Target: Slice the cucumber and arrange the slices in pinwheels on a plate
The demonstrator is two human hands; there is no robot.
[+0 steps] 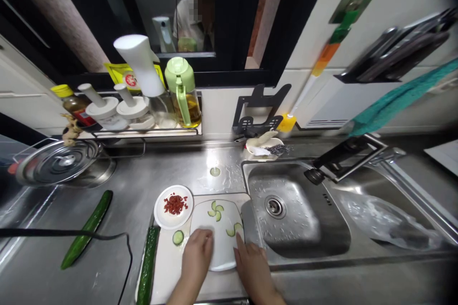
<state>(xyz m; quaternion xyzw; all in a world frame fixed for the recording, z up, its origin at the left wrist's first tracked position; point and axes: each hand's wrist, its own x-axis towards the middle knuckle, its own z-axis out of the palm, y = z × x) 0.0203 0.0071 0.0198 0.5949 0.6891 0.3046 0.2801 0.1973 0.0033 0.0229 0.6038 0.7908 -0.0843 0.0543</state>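
Stainless-steel counter (132,171) gleams left of a sink (296,190) as I work over a white squarish plate (222,243) on a cutting board (171,267). Crescent cucumber slices (218,217) form a pinwheel at the plate's far side. My right hand (252,263), finger and thumb apart, touches cucumber crescents (230,232) at the right edge; my left hand (198,250) curls at the left, its grip impossible to tell.
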